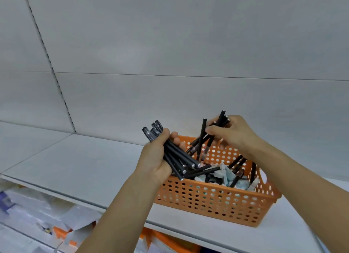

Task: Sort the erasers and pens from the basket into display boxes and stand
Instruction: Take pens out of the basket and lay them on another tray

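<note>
While over basket [217, 201]: left hand [156, 158] gripping pens [175, 156], right hand [232, 133] pinching more pens [203, 137]; merge bundles, tips aligned.

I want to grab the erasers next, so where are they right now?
In the head view, the erasers lie inside the orange basket on the white shelf, right of centre, under loose black pens.

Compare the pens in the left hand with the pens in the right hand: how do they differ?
The left hand grips a thicker, roughly aligned bundle of pens; the right hand pinches fewer pens, splayed and hanging into the orange basket. Both sets are black and held above it.
</note>
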